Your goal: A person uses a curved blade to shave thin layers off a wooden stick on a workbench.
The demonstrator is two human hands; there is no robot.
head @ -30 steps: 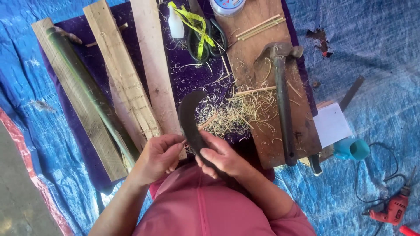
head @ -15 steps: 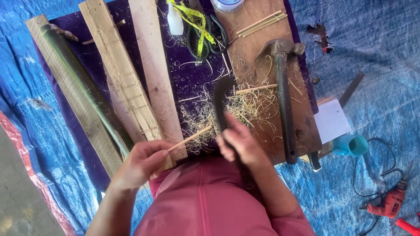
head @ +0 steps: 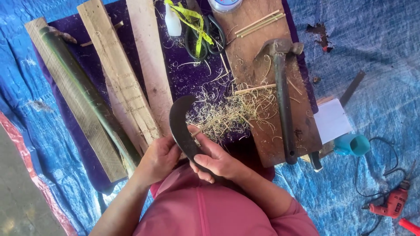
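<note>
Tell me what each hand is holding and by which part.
Right hand grips the dark curved metal blade at its lower end. Left hand pinches a thin pale bamboo sliver by its near end.

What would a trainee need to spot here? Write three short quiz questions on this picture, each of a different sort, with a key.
1. True or false: the right hand grips the curved dark blade.
2. Multiple choice: the hammer lies on (A) the blue tarp, (B) the brown wooden board, (C) the purple cloth.
3. Fill in: the thin bamboo sliver pressed against the blade points toward a heap of pale ____.

Key
1. True; the left hand is closed just beside the blade, on the near end of the sliver.
2. B.
3. Shavings.
</note>
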